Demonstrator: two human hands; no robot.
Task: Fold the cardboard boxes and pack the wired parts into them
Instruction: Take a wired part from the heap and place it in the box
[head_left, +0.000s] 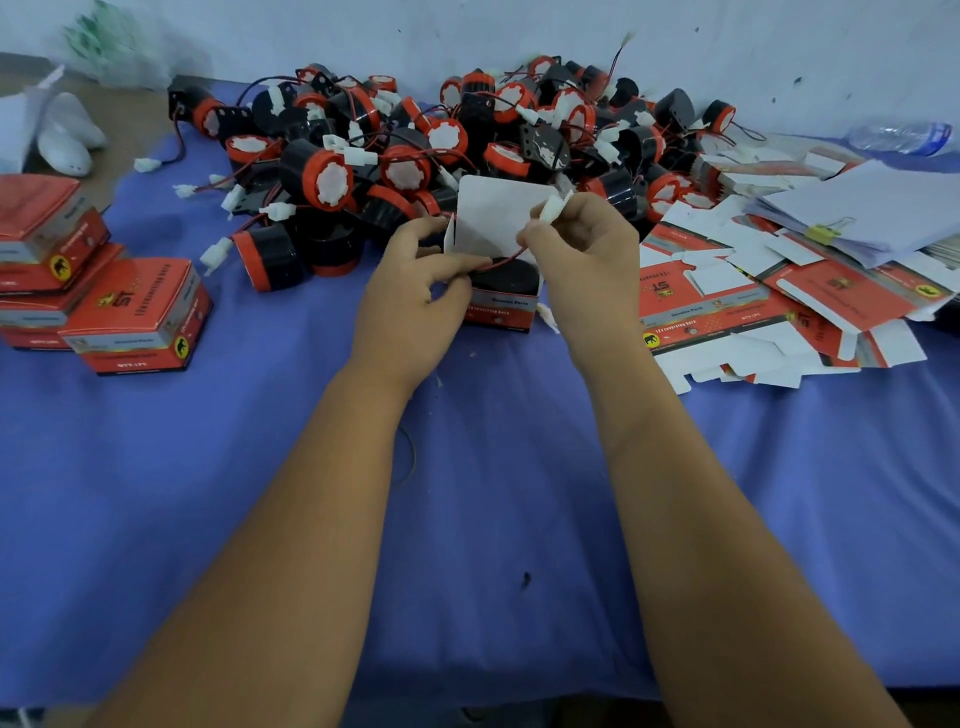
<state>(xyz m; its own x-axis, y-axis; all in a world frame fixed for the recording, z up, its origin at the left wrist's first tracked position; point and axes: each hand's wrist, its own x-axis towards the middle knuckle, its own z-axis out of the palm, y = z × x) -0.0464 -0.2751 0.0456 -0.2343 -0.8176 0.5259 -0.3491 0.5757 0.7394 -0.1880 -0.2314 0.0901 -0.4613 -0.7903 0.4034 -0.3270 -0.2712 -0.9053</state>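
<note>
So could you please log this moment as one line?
left hand: holds open red cardboard box | right hand: pinches white connector | black part: in box

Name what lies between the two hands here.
In the head view, the open box with a black part inside sits between left hand and right hand.

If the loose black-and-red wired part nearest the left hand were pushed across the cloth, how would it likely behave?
The wired part looks round-bodied and lies on its side, so it would probably roll rather than slide. Its thin wire and white connector trail loose, likely floppy and apt to snag. The blue cloth may add drag.
</note>
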